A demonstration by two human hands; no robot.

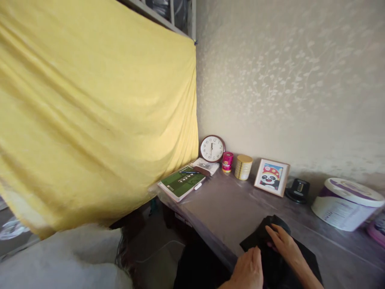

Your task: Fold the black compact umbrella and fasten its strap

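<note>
A piece of black cloth [275, 221], possibly a garment, lies bunched on the table near its front edge. My left hand [248, 268] is closed at the near left side of the cloth, its fingertips pressed together on the fabric. Over the middle of the cloth, my right hand [284, 243] has its fingers bent and closed on a raised fold. Part of the cloth is hidden under my hands and forearms, and its full shape cannot be made out.
The table [222, 212] has a plastic cover. Along the wall stand a clock [212, 148], a pink can [227, 162], a yellow-lidded canister [243, 167], a framed panda picture [271, 177], a black stand-like object [298, 191] and a white tub [345, 206]. A green book [182, 182] lies far left.
</note>
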